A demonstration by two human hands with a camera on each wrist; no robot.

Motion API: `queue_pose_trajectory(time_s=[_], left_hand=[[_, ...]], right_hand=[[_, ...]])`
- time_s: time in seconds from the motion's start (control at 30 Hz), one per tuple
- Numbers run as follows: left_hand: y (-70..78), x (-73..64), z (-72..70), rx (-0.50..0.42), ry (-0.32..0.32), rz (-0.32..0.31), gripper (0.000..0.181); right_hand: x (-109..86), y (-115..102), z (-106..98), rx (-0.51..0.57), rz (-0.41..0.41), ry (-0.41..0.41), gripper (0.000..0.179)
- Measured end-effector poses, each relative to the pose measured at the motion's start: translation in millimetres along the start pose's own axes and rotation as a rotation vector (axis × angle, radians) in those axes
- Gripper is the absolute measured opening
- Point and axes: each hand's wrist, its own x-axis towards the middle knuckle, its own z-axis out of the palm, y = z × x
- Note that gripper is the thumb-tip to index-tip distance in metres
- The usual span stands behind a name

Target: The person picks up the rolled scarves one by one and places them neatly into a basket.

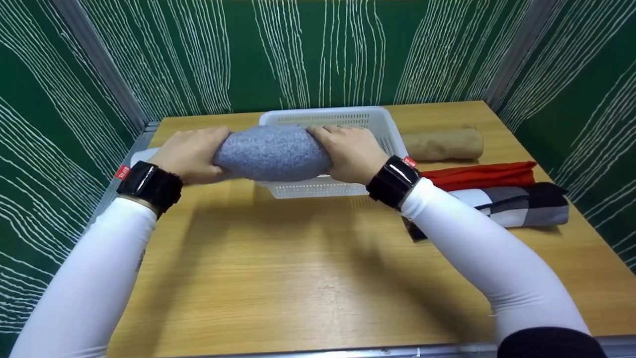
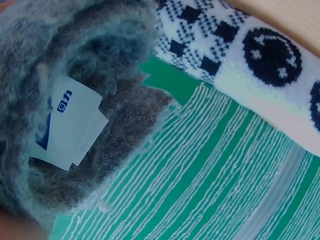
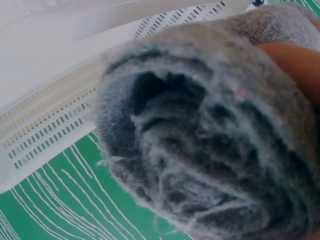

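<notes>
A fuzzy grey scarf (image 1: 273,151), rolled into a thick bundle, is held up across the front of a white plastic basket (image 1: 323,189). My left hand (image 1: 191,151) grips one end and my right hand (image 1: 350,149) grips the other. In the left wrist view, a white label (image 2: 70,120) with blue print shows inside the rolled end. Spiral layers fill the scarf's other end (image 3: 200,140) in the right wrist view. The roll overlaps much of the basket's opening in the head view.
Right of the basket lie a tan rolled cloth (image 1: 444,144), a folded red cloth (image 1: 482,175) and a checked black, white and grey cloth (image 1: 512,211). A black-and-white patterned knit roll (image 2: 225,45) is behind my left hand. Green walls enclose the wooden table (image 1: 278,278).
</notes>
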Motion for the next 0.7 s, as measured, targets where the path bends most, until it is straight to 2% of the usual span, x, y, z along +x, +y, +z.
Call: queue_pose_trajectory(time_s=[0.3, 0.7], left_hand=[[6.4, 9.8, 4.4, 0.021, -0.002, 0.012, 0.053], [14.1, 21.6, 9.0, 0.027, 0.004, 0.034, 0.063]], right_hand=[[-1.3, 11.3, -0.1, -0.010, 0.033, -0.015, 0.081], [-5.0, 25.8, -1.4, -0.013, 0.026, 0.022, 0.079]])
